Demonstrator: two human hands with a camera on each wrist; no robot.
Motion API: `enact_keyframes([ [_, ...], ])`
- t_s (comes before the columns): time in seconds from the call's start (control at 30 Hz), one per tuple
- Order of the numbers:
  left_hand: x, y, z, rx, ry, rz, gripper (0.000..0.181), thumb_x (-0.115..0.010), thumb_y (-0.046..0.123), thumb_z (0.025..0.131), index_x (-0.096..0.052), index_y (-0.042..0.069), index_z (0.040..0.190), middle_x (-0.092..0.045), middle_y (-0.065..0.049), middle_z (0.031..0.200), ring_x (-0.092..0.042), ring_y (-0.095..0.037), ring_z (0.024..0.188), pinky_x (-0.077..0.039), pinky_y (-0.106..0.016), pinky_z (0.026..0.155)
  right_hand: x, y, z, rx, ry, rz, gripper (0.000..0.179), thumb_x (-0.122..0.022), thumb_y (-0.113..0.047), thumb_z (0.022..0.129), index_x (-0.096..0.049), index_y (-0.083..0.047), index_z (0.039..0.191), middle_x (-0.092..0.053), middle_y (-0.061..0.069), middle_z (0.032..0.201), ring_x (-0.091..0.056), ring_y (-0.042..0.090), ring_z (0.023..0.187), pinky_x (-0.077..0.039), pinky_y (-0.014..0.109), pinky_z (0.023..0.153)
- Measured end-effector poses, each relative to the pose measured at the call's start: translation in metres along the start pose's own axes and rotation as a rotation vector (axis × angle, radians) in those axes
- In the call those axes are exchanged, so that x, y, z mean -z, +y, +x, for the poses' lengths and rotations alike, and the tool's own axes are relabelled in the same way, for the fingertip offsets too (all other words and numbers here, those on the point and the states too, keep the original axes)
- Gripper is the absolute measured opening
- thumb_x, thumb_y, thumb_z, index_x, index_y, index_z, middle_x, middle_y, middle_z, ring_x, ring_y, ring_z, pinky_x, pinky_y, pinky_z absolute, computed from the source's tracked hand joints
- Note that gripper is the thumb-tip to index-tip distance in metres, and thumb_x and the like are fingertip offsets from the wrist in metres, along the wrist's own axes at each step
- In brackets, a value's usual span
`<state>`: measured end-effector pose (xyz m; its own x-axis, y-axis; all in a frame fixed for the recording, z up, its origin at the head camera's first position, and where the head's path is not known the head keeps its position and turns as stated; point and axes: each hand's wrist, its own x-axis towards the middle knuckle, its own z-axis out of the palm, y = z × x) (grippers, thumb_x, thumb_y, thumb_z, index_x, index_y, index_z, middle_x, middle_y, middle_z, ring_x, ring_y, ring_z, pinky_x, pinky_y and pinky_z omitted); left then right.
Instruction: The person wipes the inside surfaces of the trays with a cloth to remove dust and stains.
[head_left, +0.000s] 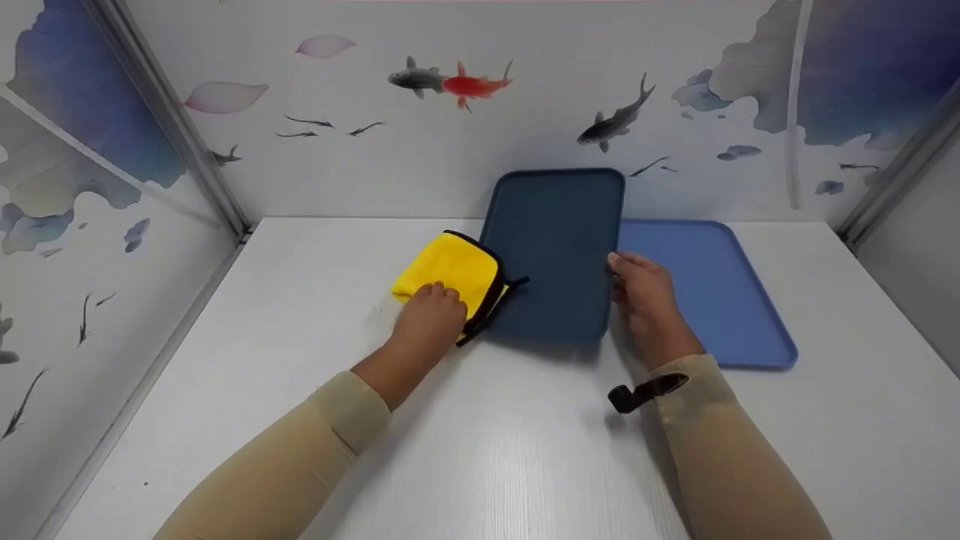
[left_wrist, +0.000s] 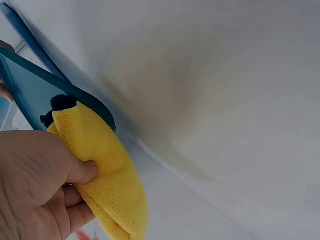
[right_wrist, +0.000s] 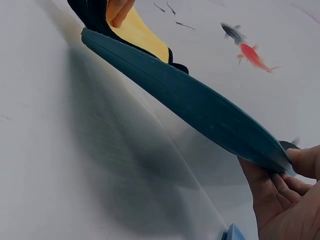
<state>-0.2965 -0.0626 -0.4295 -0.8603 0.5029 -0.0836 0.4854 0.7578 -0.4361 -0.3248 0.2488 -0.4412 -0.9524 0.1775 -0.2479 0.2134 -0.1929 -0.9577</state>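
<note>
A dark teal tray [head_left: 555, 247] is tilted up off the table, and my right hand [head_left: 649, 300] grips its right edge, thumb on the front and fingers behind. In the right wrist view the tray [right_wrist: 195, 102] appears nearly edge-on, above its shadow. My left hand [head_left: 431, 319] pinches a folded yellow cloth [head_left: 457, 262] with black edging, held at the tray's left side. The left wrist view has the thumb pressed on the plush cloth [left_wrist: 112, 170], fingers beneath it. The cloth overlaps the tray's left edge; whether it touches the surface I cannot tell.
A lighter blue tray [head_left: 720, 292] lies flat on the white table [head_left: 517, 450] at the right, partly behind the right hand. A wall [head_left: 525, 142] printed with fish rises at the table's back. A black strap [head_left: 645, 394] hangs at the right cuff.
</note>
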Motion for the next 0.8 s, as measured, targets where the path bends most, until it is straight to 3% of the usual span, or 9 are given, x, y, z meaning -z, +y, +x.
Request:
enact_keyframes([
  [0.23,0.000,-0.013,-0.010,0.036,0.075,-0.068,0.038,-0.076,0.012,0.095,-0.065,0.006,0.131,-0.065,-0.014,0.128,-0.056,-0.031,0.128,-0.045,-0.040,0.119,0.004,0.002,0.002,-0.031,-0.009,-0.021,0.054,-0.055,-0.026,0.108,-0.045,-0.004,0.156,-0.061,-0.006,0.104,-0.058,0.008,0.093,-0.051,0.021,0.081],
  [0.37,0.002,-0.020,-0.015,0.074,0.193,-0.109,0.042,-0.075,0.008,0.095,-0.061,0.005,0.135,-0.062,-0.015,0.139,-0.054,-0.032,0.138,-0.044,-0.041,0.120,0.005,0.005,0.003,-0.056,-0.003,-0.026,0.052,-0.055,-0.026,0.108,-0.047,-0.003,0.154,-0.061,-0.006,0.102,-0.056,0.008,0.092,-0.049,0.023,0.082],
  [0.53,0.006,-0.028,-0.020,0.125,0.360,-0.122,0.047,-0.074,0.001,0.093,-0.059,0.003,0.137,-0.059,-0.017,0.144,-0.055,-0.032,0.139,-0.048,-0.040,0.116,0.007,0.009,0.005,-0.058,-0.010,-0.082,0.048,-0.055,-0.026,0.108,-0.052,0.001,0.148,-0.063,-0.006,0.094,-0.060,0.008,0.087,-0.050,0.025,0.085],
  [0.7,0.012,-0.037,-0.025,0.178,0.423,-0.157,0.052,-0.076,0.000,0.092,-0.057,0.003,0.141,-0.058,-0.017,0.147,-0.055,-0.032,0.140,-0.046,-0.041,0.117,0.007,0.011,0.006,-0.060,-0.006,-0.155,0.046,-0.053,-0.028,0.108,-0.054,-0.001,0.146,-0.063,-0.006,0.090,-0.060,0.008,0.082,-0.050,0.026,0.082],
  [0.8,0.015,-0.041,-0.028,0.201,0.464,-0.192,0.053,-0.077,-0.001,0.091,-0.058,0.002,0.140,-0.059,-0.018,0.146,-0.056,-0.032,0.140,-0.047,-0.042,0.117,0.006,0.011,0.007,-0.072,-0.002,-0.158,0.046,-0.054,-0.027,0.108,-0.053,-0.002,0.147,-0.062,-0.006,0.098,-0.060,0.007,0.086,-0.049,0.026,0.086],
])
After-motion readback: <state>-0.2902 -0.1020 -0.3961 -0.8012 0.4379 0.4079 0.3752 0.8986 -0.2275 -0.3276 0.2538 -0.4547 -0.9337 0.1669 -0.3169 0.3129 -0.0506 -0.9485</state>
